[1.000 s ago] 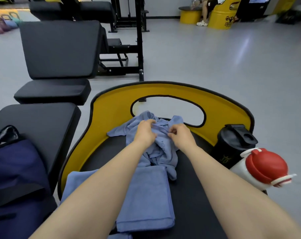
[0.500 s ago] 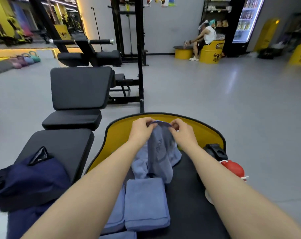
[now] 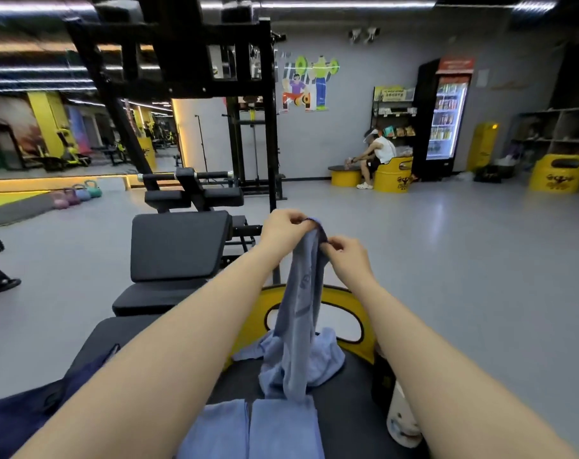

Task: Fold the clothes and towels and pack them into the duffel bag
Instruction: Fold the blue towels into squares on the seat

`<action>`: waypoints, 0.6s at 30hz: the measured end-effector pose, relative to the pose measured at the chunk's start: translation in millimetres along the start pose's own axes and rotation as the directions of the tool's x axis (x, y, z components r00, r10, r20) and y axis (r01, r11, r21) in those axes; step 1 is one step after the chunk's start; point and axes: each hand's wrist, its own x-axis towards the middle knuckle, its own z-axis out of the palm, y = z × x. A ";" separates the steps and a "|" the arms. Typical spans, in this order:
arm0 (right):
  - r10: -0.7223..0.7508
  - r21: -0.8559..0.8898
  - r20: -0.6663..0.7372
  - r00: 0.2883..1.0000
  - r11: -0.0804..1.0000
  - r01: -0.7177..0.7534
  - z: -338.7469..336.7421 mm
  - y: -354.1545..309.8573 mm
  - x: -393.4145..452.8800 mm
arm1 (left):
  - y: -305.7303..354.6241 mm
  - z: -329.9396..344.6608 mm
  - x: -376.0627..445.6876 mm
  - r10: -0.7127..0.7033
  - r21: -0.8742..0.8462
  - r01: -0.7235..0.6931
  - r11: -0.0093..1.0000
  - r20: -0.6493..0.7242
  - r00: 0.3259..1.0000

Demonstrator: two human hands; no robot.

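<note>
You're pinching the blue garment (image 3: pixel 301 309) at its top edge with both hands, left hand (image 3: pixel 286 226) and right hand (image 3: pixel 346 256), lifting it off the table (image 3: pixel 347 402) so it's hanging straight for folding.

Bare arms and hands, nothing worn on them

Two forearms come in from the near edge of the view, both uncovered all the way up to where the frame cuts them off: no sleeve, cuff or glove shows. The left hand (image 3: pixel 283 226) and the right hand (image 3: pixel 346 256) are bare too. No watch, band or bracelet sits on either wrist, and no ring can be made out on the fingers that show, though the fingers are small and slightly blurred. The arms look smooth, with no markings. No other part of the person's body or clothing is in view.
</note>
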 end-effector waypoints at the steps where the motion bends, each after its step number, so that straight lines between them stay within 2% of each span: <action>1: -0.020 0.022 -0.012 1.000 1.000 0.020 -6.1 -11.0 -0.9 | 12.8 -8.3 -0.2 0.024 0.005 -0.024 1.000 -0.009 1.000; 8: -0.220 0.150 -0.090 0.971 0.961 0.231 -39.3 -87.7 -12.0 | 68.5 -60.3 -18.7 0.140 0.053 -0.136 0.989 -0.071 0.988; 12: -0.306 0.188 -0.122 0.944 0.927 0.325 -51.9 -129.8 -25.3 | 91.9 -85.0 -34.0 0.152 0.033 -0.150 0.988 -0.101 0.983; 18: -0.384 0.158 -0.210 0.899 0.894 0.418 -78.5 -182.3 -55.4 | 132.8 -116.4 -62.5 0.233 -0.001 -0.235 0.972 -0.127 0.964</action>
